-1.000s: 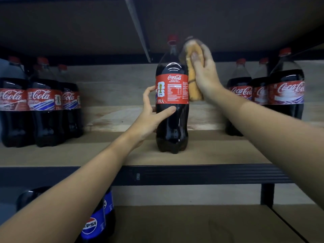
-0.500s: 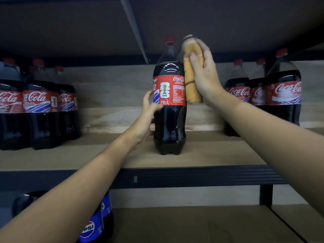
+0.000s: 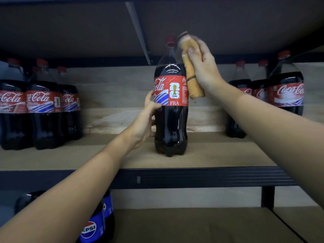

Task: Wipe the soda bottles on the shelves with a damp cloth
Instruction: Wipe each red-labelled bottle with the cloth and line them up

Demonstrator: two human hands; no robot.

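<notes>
Bottle: dark plastic Coca-Cola bottle with red label (image 3: 171, 109), upright near the wooden shelf's front edge (image 3: 210, 160), within reach.
Left hand (image 3: 145, 120): fingers curled around its side, likely steadying it.
Right hand (image 3: 204, 69): presses folded orange cloth (image 3: 192, 76) against its shoulder, wiping.

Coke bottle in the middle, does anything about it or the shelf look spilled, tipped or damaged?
Nothing stands out. The middle Coke bottle stands upright on the shelf, cap on, no liquid visible. The left hand steadies it; the right hand presses the cloth against it.
</notes>
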